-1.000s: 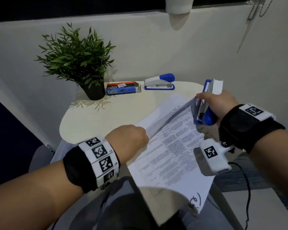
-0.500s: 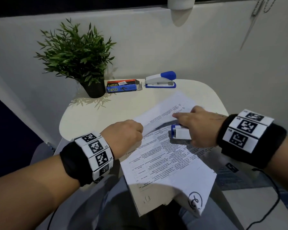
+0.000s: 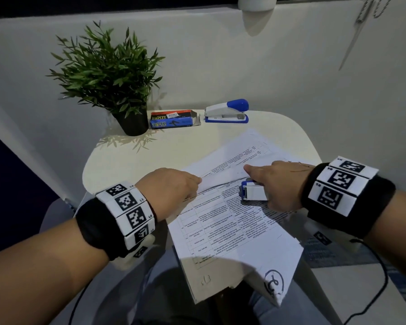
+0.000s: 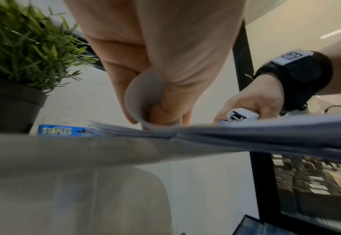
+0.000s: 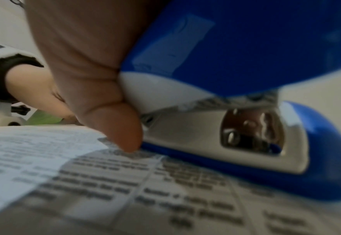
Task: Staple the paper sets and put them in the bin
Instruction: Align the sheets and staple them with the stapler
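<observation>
Nearest the person, the printed paper stack (image 3: 232, 233) lies on the white bench (image 3: 117, 160) and overhangs its near edge, beneath and between both hands.

Left hand (image 3: 171, 186): fingers curled, pinching the rolled-back edge of the top sheets (image 3: 223, 178). The left wrist view shows the sheet (image 4: 137, 98) curled into a loop inside the fingers, with the rest of the stack (image 4: 246, 135) lying flat below it.

Right hand (image 3: 279, 184): fingers wrapped round a blue-and-white stapler (image 3: 253, 192), which rests on the printed page just below the lifted sheets. The index finger (image 3: 256, 171) is extended along the folded-back paper. In the right wrist view the stapler (image 5: 236, 111) has its blue base touching the page (image 5: 145, 190), and the thumb (image 5: 115, 124) tip touches the paper beside it. Whether paper sits between the stapler's arms cannot be determined.

Beyond both hands, at the far edge of the bench: a second stapler (image 3: 226, 111), ahead of the right hand; a box of staples (image 3: 171, 120) just to its left; and a potted plant (image 3: 108, 76), ahead of the left hand, touching or nearly touching the box.
</observation>
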